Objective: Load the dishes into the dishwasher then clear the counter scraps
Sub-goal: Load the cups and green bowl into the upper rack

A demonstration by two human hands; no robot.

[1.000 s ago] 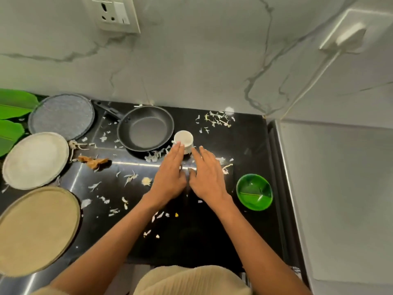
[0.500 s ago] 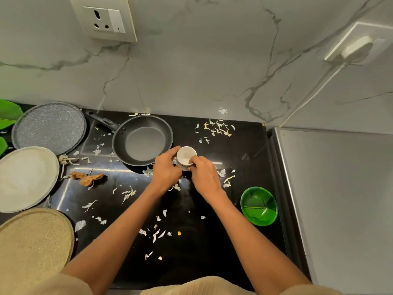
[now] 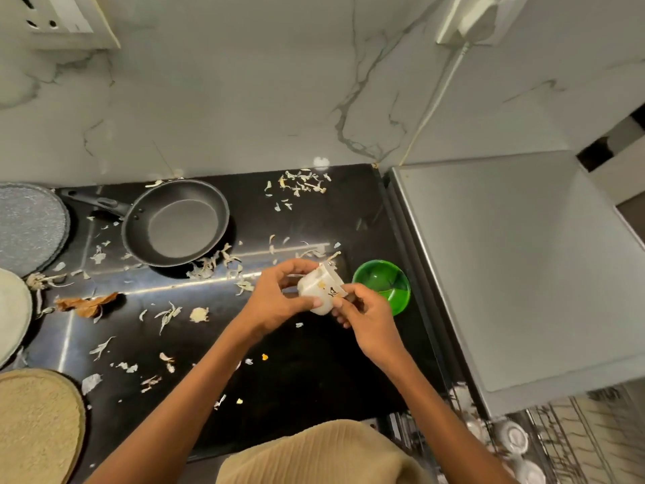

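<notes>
Both hands on it now: the left hand (image 3: 279, 298) and right hand (image 3: 366, 317) pinch the tilted white cup (image 3: 319, 289) above the black surface (image 3: 314, 372), just left of the green bowl (image 3: 384, 282).

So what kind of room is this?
Most likely a home kitchen. A frying pan sits on a black counter strewn with peel scraps, and a dish rack holding dishes shows at the lower right.

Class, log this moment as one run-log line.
stage: loading dishes | left hand: grips white cup | right hand: pinches cup | green bowl: on counter | scraps: uncleared
</notes>
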